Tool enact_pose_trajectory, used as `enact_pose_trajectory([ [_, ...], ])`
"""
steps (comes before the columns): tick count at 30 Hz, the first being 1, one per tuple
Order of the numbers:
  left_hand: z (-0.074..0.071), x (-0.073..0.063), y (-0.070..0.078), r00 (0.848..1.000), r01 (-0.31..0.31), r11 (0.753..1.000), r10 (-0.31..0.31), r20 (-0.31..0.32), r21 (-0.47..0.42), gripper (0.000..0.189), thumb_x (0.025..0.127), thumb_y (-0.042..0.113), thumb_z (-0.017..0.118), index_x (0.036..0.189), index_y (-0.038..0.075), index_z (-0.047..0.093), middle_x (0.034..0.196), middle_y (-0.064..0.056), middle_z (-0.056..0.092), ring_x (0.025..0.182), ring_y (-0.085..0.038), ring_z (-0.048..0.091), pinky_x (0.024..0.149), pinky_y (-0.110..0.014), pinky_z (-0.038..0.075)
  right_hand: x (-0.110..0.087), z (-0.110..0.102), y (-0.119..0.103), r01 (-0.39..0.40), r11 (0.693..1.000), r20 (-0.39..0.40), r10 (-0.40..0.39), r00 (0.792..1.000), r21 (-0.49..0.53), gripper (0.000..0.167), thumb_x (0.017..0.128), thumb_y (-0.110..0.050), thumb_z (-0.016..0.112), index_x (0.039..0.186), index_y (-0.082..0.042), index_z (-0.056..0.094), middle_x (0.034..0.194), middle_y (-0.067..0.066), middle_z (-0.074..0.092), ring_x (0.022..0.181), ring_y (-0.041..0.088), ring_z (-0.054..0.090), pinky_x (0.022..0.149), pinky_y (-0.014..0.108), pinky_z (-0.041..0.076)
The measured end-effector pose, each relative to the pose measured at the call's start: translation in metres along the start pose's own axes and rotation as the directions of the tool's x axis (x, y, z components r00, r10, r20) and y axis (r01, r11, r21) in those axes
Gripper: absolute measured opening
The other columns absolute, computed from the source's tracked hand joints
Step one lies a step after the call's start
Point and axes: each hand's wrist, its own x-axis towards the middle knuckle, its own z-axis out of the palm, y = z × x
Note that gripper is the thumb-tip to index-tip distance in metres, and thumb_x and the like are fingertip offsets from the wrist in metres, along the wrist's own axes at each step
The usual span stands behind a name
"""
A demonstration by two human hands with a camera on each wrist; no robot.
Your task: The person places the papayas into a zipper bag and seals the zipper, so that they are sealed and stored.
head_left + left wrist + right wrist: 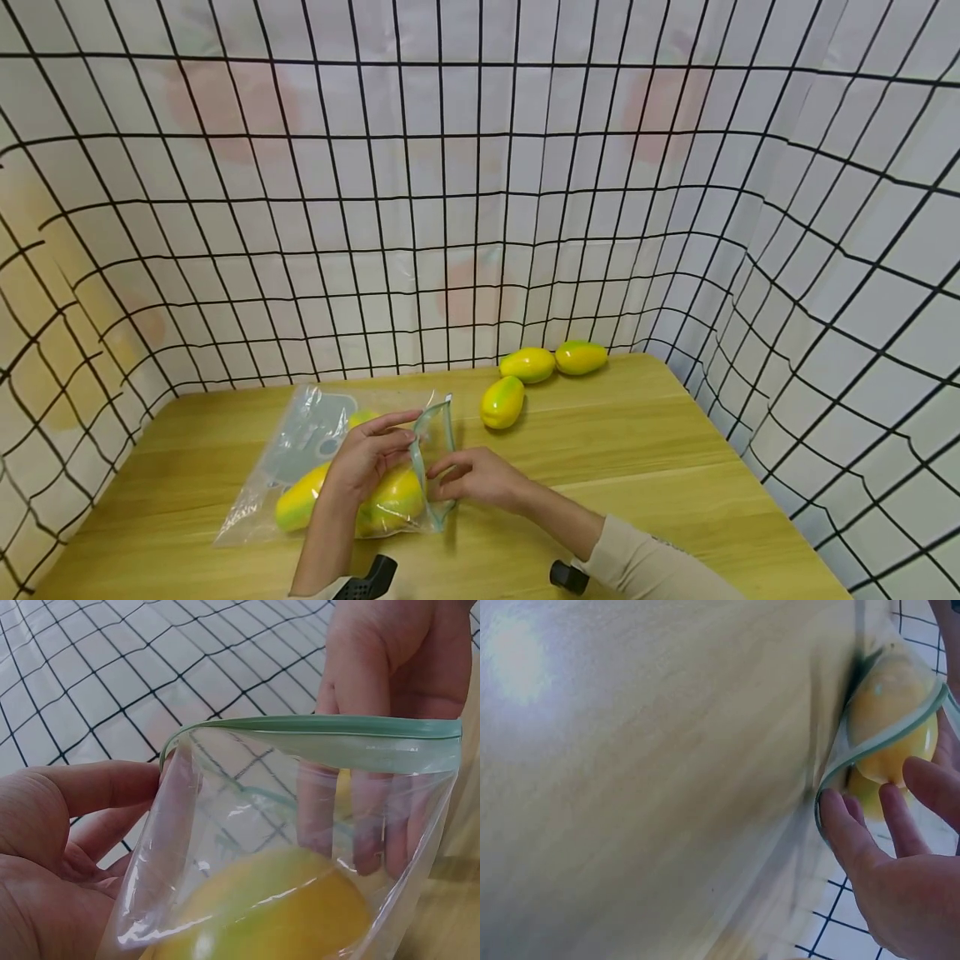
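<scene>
Now my left hand [362, 458] holds a clear green-rimmed plastic bag [303, 442], my right hand [486, 478] relaxed inside its mouth, yellow wood-grain bench [637, 475] beneath, black-gridded white walls [461, 171] beyond.

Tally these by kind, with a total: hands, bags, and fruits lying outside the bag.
Hands: 2
Bag: 1
Loose fruits: 3
Total: 6

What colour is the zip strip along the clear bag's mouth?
The zip strip is green; it shows best in the left wrist view.
</scene>
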Motion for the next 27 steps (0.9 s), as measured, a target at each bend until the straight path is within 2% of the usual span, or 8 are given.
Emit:
enact_pose_trajectory([
  [5, 0.000, 0.001, 0.000, 1.000, -0.003, 1.000, 0.003, 0.001, 0.005, 0.040, 0.095, -0.002, 0.064, 0.135, -0.008, 0.060, 0.086, 0.000, 0.074, 0.077, -0.013, 0.073, 0.073, -0.024, 0.062, 0.000, -0.010, -0.001, -0.003, 1.000, -0.037, 0.003, 0.999, 0.011, 0.033, 0.086, -0.009, 0.076, 0.119, -0.006, 0.074, 0.115, 0.017, 0.073, 0.105, 0.022, 0.069, 0.087, 0.034, 0.059],
  [10, 0.001, 0.002, 0.001, 1.000, 0.001, 1.000, -0.001, -0.001, 0.020, 0.041, 0.095, -0.001, 0.064, 0.136, -0.009, 0.059, 0.089, 0.000, 0.074, 0.076, -0.012, 0.073, 0.073, -0.024, 0.062, -0.001, -0.022, 0.001, -0.003, 0.999, -0.075, 0.007, 0.997, 0.053, 0.036, 0.088, -0.010, 0.076, 0.122, -0.002, 0.072, 0.114, 0.021, 0.074, 0.103, 0.021, 0.071, 0.086, 0.034, 0.061],
  [17, 0.001, 0.002, 0.002, 1.000, 0.004, 1.000, -0.004, 0.007, 0.001, 0.041, 0.095, -0.003, 0.064, 0.135, -0.009, 0.059, 0.088, -0.002, 0.075, 0.077, -0.013, 0.073, 0.073, -0.025, 0.062, -0.004, -0.044, 0.002, 0.002, 0.996, -0.159, 0.012, 0.987, 0.092, 0.039, 0.091, -0.011, 0.074, 0.127, 0.002, 0.066, 0.111, 0.020, 0.073, 0.098, 0.024, 0.073, 0.089, 0.049, 0.060],
  [22, 0.000, 0.002, 0.002, 1.000, 0.006, 1.000, -0.006, 0.016, -0.010, 0.041, 0.095, -0.003, 0.064, 0.135, -0.008, 0.060, 0.087, -0.002, 0.076, 0.076, -0.013, 0.074, 0.071, -0.024, 0.062, -0.007, -0.061, 0.002, -0.031, 0.995, -0.258, 0.055, 0.965, 0.096, 0.046, 0.090, -0.016, 0.077, 0.130, 0.002, 0.064, 0.110, 0.018, 0.075, 0.102, 0.028, 0.072, 0.090, 0.050, 0.060],
  [27, -0.001, 0.001, 0.001, 1.000, 0.008, 1.000, -0.008, 0.014, -0.012, 0.040, 0.095, -0.004, 0.063, 0.135, -0.008, 0.061, 0.086, -0.001, 0.076, 0.078, -0.013, 0.074, 0.072, -0.024, 0.062, -0.006, -0.075, 0.005, -0.067, 0.995, -0.379, 0.091, 0.921, 0.074, 0.048, 0.087, -0.019, 0.081, 0.128, -0.001, 0.064, 0.107, 0.014, 0.076, 0.099, 0.025, 0.072, 0.087, 0.048, 0.060],
])
